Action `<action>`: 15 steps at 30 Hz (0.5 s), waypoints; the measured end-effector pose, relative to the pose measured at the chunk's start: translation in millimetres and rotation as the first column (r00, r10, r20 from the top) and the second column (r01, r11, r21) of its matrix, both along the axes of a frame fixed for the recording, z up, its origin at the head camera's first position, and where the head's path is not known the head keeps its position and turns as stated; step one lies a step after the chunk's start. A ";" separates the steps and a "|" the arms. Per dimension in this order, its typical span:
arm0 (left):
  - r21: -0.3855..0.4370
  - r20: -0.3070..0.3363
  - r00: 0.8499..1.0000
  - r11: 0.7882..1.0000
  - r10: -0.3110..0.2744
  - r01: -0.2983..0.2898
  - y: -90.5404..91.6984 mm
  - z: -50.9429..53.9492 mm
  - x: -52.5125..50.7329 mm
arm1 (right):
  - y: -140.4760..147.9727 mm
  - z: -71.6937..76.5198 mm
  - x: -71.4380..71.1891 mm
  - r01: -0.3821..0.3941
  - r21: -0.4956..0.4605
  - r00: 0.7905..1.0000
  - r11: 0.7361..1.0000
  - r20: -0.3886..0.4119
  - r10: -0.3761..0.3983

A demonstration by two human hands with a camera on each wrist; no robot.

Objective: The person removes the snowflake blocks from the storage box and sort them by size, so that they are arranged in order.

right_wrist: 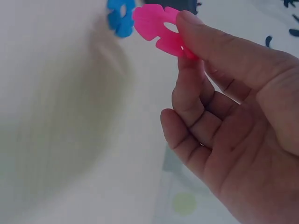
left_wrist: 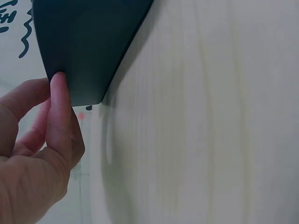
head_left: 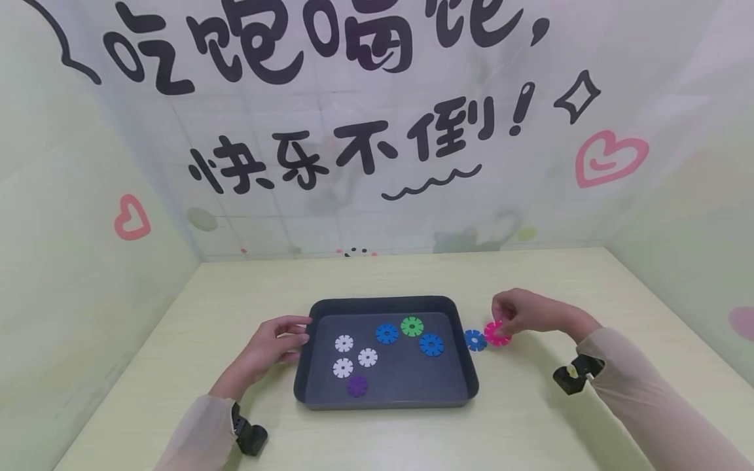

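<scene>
My right hand (head_left: 524, 311) pinches a pink snowflake disc (head_left: 497, 335) between thumb and fingers, to the right of the tray. In the right wrist view the notched pink disc (right_wrist: 156, 25) shows clearly. A blue snowflake disc (head_left: 476, 340) sits right at its edge, beside the tray's right wall; whether the two are joined I cannot tell. At the left end of the dark grey tray (head_left: 389, 396), my left hand (head_left: 273, 347) pinches the wall; in the left wrist view its thumb presses the tray's outer side (left_wrist: 84, 56).
Inside the tray lie two blue discs (head_left: 387, 333), a green disc (head_left: 412, 326), three white discs (head_left: 368, 357) and a purple disc (head_left: 357, 385). A pale wood-grain table (head_left: 389, 438) carries the tray. Printed wall sheets (head_left: 318, 222) enclose its back and sides.
</scene>
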State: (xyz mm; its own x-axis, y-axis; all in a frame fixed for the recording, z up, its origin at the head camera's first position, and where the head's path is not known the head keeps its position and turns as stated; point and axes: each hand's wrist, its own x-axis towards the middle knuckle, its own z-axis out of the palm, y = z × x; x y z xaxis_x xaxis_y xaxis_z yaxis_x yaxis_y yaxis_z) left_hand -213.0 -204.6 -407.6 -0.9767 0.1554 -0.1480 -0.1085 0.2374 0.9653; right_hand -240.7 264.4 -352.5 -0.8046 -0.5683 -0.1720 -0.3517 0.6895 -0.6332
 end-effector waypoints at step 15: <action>-0.015 0.001 1.000 1.000 -0.005 0.005 -0.5 0.2 0.2 | 17.2 -31.9 -8.4 0.131 -0.007 0.990 0.991 0.061 -0.131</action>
State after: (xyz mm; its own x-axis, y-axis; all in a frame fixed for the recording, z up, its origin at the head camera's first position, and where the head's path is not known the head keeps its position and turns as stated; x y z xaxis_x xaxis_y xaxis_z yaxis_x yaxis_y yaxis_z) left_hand -212.9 -205.1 -407.4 -0.9757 0.1582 -0.1514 -0.1082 0.2525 0.9615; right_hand -249.1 281.6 -384.4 -0.8606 -0.4610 -0.2166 -0.2198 0.7198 -0.6585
